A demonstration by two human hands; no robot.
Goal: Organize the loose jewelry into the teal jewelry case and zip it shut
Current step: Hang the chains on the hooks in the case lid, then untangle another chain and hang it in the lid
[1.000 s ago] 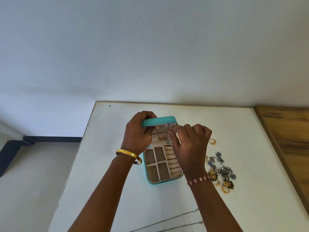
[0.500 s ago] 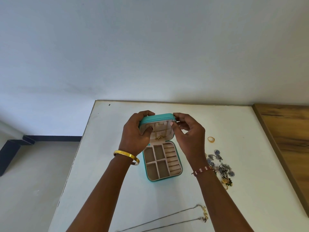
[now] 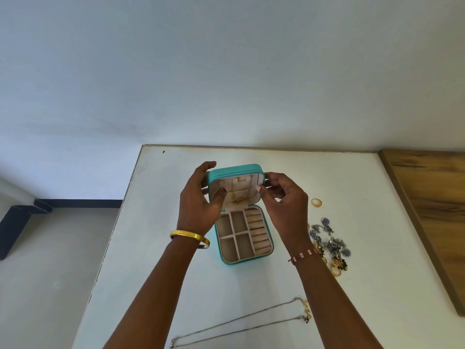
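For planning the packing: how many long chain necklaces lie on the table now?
2. Both silver chain necklaces lie side by side near the front edge: one, the other just below it. The jewelry pile may hide more.

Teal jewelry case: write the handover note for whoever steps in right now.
Left hand grips the raised lid's left edge; right hand pinches its right edge.
Teal jewelry case lies open on the white table.
Done: a gold pendant hangs inside the lid.
Left: gold ring, earring pile, two chains lie loose. Tray compartments empty. Then zip shut.
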